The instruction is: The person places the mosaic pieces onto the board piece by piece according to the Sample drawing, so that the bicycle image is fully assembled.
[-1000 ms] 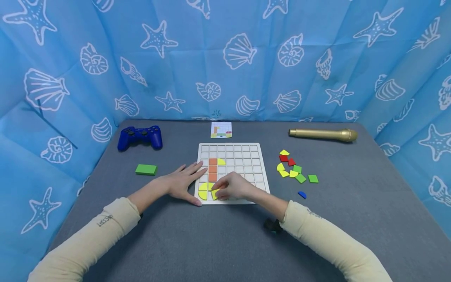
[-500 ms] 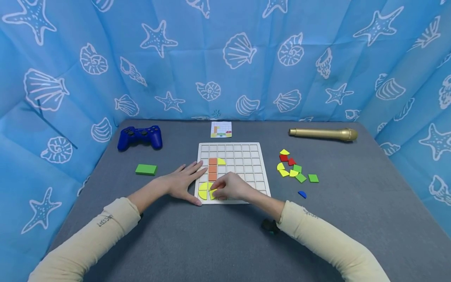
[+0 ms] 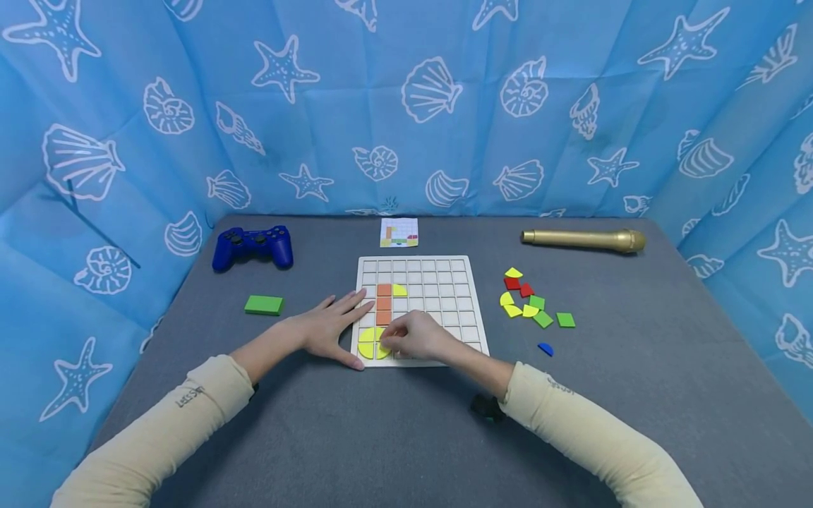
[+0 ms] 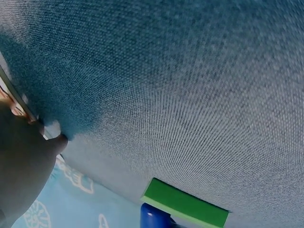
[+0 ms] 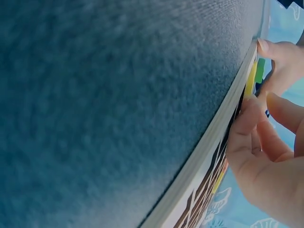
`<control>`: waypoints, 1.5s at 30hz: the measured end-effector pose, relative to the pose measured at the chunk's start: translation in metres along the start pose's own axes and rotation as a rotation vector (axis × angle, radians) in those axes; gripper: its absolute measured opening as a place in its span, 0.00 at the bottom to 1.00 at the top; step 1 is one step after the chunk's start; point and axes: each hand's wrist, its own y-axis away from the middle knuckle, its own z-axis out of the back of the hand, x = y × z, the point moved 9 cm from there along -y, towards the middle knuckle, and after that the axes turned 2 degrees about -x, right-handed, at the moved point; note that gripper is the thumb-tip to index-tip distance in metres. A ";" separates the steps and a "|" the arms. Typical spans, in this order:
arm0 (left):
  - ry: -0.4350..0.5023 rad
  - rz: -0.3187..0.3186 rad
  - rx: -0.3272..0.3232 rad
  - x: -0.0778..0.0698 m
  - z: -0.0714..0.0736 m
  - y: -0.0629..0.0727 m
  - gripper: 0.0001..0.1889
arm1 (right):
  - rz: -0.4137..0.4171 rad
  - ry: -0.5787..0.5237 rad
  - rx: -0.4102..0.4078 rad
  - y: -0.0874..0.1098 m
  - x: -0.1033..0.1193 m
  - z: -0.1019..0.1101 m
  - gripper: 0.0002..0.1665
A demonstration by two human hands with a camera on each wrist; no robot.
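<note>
The pale grid board (image 3: 466, 310) lies on the table with three orange squares (image 3: 384, 304) in a column and a yellow quarter piece (image 3: 399, 290) beside the top one. At its near left corner, yellow quarter-circle pieces (image 3: 366, 341) form a round shape. My right hand (image 3: 419, 336) has its fingertips at the lower right quarter-circle piece (image 3: 380, 352), which lies in the board, partly hidden. In the right wrist view, one fingertip is low at the board and another digit (image 5: 285, 111) is raised apart. My left hand (image 3: 327, 330) rests spread along the board's left edge.
Loose yellow, red and green pieces (image 3: 536, 303) and a blue half-round piece (image 3: 545, 348) lie right of the board. A pattern card (image 3: 399, 233) and gold microphone (image 3: 583, 241) are behind. A blue game controller (image 3: 253, 248) and green block (image 3: 263, 305) are at left.
The yellow quarter-circle piece under my right hand has shifted slightly left and settled against the other yellow pieces. My left hand has stayed in place.
</note>
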 end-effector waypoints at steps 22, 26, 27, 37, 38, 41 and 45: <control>0.000 -0.007 0.002 -0.002 0.002 0.001 0.61 | -0.172 -0.383 0.175 0.005 -0.017 -0.002 0.16; 0.009 -0.006 0.007 -0.002 0.002 0.001 0.60 | -0.197 -0.490 0.225 0.008 -0.019 -0.002 0.20; 0.010 -0.005 0.009 -0.002 0.002 0.001 0.60 | -0.209 -0.505 0.232 0.008 -0.020 -0.002 0.21; 0.006 -0.023 0.006 -0.004 0.003 0.001 0.60 | -0.239 -0.572 0.259 0.013 -0.025 0.002 0.24; 0.005 -0.024 0.005 -0.004 0.003 0.001 0.60 | -0.237 -0.580 0.258 0.014 -0.026 0.004 0.24; 0.000 -0.020 0.005 -0.003 0.003 0.001 0.60 | -0.241 -0.606 0.250 0.017 -0.032 0.013 0.24; -0.007 -0.010 0.012 -0.002 0.002 0.001 0.61 | -0.261 -0.650 0.220 0.024 -0.043 0.028 0.26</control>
